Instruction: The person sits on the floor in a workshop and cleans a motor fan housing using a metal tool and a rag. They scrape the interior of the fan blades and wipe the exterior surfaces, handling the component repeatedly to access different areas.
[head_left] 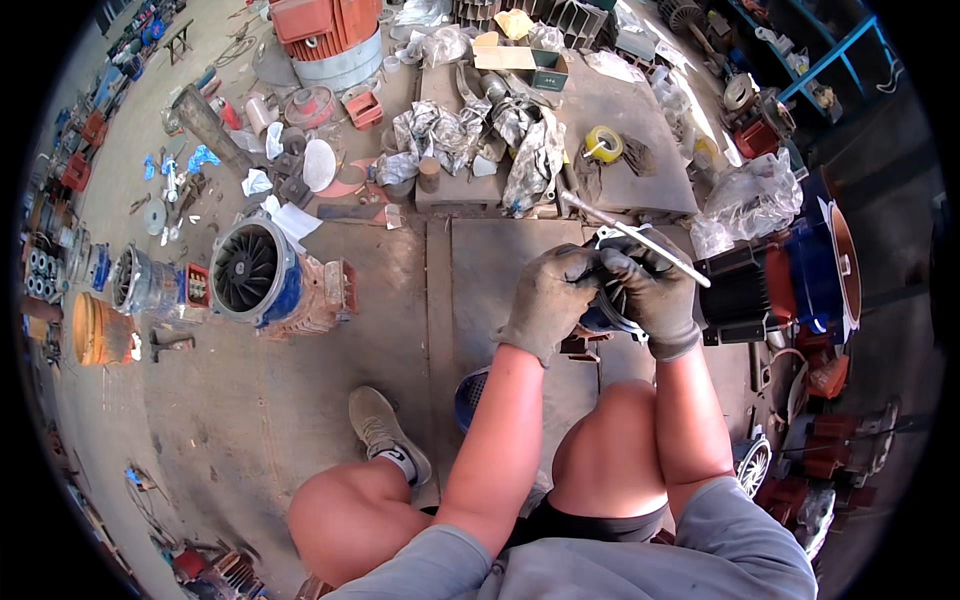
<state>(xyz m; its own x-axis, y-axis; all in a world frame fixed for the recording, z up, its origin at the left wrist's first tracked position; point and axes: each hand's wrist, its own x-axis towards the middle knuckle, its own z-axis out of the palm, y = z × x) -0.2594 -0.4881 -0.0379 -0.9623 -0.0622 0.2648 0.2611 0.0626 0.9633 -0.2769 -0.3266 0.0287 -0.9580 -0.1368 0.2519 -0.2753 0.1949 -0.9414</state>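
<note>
My left hand [552, 298], in a dirty grey work glove, has its fingers bent and pressed together over an electric motor [597, 318] with a blue housing. What those fingers hold, if anything, is hidden. Close beside it, my gloved right hand [655, 290] is closed, its thumb toward the left hand. A long, pale metal rod [640, 238] slants across the right hand's fingers and seems gripped there. Behind and between the gloves, parts of the motor's pale rim and dark inside show; most of it is covered.
A blue motor with fan blades [247, 268] lies at left. To the right stands a black and blue motor [815, 270]. Ahead, a low platform [640, 185] carries rags [530, 150], yellow tape [603, 144] and a box [548, 70]. A blue basket [468, 400] sits near my legs.
</note>
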